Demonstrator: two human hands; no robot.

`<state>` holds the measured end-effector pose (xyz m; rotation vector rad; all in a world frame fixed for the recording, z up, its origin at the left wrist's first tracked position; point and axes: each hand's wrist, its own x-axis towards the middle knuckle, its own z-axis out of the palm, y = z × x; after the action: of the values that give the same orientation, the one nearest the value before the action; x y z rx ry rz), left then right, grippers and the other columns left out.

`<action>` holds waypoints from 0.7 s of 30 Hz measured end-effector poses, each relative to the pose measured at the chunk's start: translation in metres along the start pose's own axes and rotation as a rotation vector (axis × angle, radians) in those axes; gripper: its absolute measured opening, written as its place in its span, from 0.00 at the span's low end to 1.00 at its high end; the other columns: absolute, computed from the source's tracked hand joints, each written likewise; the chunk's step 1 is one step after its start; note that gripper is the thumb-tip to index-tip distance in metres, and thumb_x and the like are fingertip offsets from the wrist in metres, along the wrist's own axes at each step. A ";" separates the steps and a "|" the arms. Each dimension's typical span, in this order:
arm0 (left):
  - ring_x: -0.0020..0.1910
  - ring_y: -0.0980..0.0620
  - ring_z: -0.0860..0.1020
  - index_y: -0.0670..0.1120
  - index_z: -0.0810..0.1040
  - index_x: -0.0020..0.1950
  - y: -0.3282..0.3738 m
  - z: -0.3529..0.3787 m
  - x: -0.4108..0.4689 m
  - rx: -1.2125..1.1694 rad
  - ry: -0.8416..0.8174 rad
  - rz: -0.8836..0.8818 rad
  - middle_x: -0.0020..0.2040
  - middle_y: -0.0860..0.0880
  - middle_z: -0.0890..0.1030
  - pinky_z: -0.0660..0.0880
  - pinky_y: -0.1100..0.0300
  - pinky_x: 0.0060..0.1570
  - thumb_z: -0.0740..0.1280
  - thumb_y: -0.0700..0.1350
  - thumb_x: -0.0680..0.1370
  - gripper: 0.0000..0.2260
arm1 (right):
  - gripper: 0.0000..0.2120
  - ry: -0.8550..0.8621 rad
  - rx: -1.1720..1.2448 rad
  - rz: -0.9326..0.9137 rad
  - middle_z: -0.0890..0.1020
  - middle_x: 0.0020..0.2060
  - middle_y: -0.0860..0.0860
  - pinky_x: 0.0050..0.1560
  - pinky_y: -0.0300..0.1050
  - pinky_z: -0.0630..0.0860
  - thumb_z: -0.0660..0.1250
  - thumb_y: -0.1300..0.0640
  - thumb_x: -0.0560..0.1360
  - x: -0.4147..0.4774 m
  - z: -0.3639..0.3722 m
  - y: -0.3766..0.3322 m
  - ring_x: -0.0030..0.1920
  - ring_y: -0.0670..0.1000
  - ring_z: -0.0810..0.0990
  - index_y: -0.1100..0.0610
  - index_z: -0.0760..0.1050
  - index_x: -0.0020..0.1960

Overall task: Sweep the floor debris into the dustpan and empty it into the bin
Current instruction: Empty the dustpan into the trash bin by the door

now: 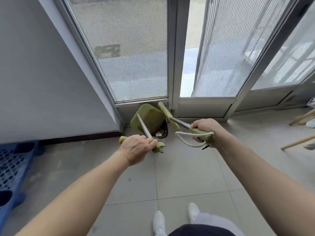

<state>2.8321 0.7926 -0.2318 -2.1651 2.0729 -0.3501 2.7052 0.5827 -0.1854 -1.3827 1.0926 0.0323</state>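
My left hand (138,148) grips the metal handle of an olive-green dustpan (150,119), which is tipped up over a small bin lined with a black bag (162,132) in the corner by the door frame. Pale scraps show inside the bag. My right hand (203,129) holds the green grip of a broom handle with a white cord loop (185,139). The broom's green head (167,114) points toward the door, beside the dustpan.
Glass doors with metal frames (172,65) stand directly ahead, a white wall (34,74) at left. A blue plastic pallet (13,167) lies at the lower left. Wooden legs (300,142) stick in from the right. Grey floor tiles (179,176) stretch to my white shoes (158,222).
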 end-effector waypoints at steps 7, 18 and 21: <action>0.26 0.49 0.79 0.45 0.82 0.46 -0.030 -0.021 0.008 -0.002 0.066 -0.114 0.32 0.51 0.80 0.70 0.62 0.22 0.78 0.39 0.60 0.15 | 0.12 -0.015 0.123 0.090 0.74 0.24 0.58 0.16 0.31 0.66 0.56 0.66 0.78 0.004 0.001 -0.011 0.13 0.47 0.69 0.63 0.71 0.38; 0.26 0.50 0.78 0.47 0.82 0.47 -0.009 -0.003 -0.013 -0.047 0.008 -0.058 0.32 0.51 0.79 0.72 0.59 0.21 0.76 0.40 0.63 0.13 | 0.13 -0.027 0.109 0.114 0.74 0.17 0.55 0.16 0.29 0.66 0.55 0.65 0.78 0.001 0.007 -0.022 0.12 0.46 0.69 0.62 0.71 0.37; 0.26 0.50 0.78 0.46 0.82 0.47 -0.020 -0.010 -0.013 -0.065 0.054 -0.073 0.32 0.51 0.79 0.71 0.61 0.21 0.75 0.42 0.66 0.11 | 0.14 -0.016 0.066 0.084 0.73 0.15 0.54 0.19 0.32 0.65 0.54 0.66 0.78 0.000 0.008 -0.019 0.12 0.45 0.69 0.62 0.71 0.36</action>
<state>2.8488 0.8076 -0.2182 -2.2980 2.0650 -0.3568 2.7218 0.5836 -0.1724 -1.2752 1.1282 0.0671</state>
